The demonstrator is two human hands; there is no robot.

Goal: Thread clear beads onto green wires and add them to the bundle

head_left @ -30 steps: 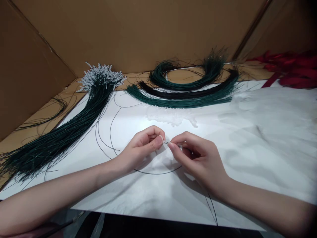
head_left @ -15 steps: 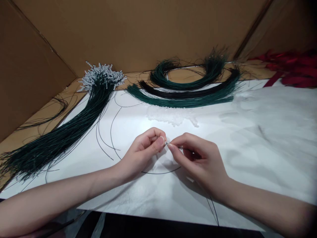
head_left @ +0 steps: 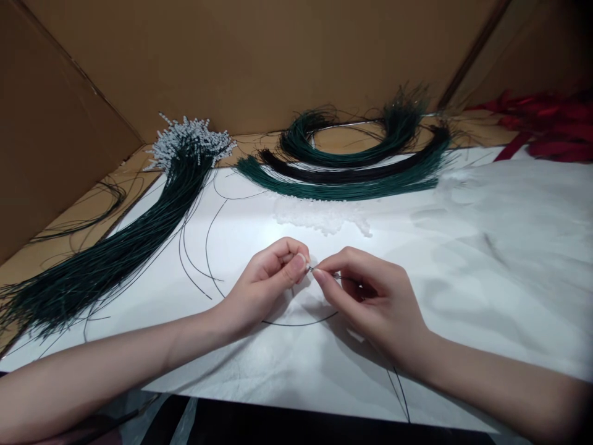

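Observation:
My left hand (head_left: 273, 275), above the white sheet, is closed, thumb pressed to the curled forefinger. Just beside it my right hand (head_left: 375, 290) pinches a thin dark wire (head_left: 338, 277) between thumb and fingertip. A short stretch of this wire bridges the narrow gap between both hands. Whatever sits inside the left pinch is too small and covered to make out clearly. Beyond the hands lies a patch of small white beads (head_left: 324, 217). A curved dark wire (head_left: 299, 324) shows below the hands, and more wire ends (head_left: 402, 395) come out under my right wrist.
At left lies a thick bundle of dark green wires (head_left: 134, 241) with white beaded tips (head_left: 188, 142). Curved green and black wire bundles (head_left: 343, 188) rest at the back. Red ribbon (head_left: 551, 130) and translucent white material (head_left: 519, 247) lie right. Cardboard walls (head_left: 259, 55) enclose the table.
The left fingertips have shifted very slightly away from the right ones, so a little more wire shows between them. Otherwise both hands keep their place.

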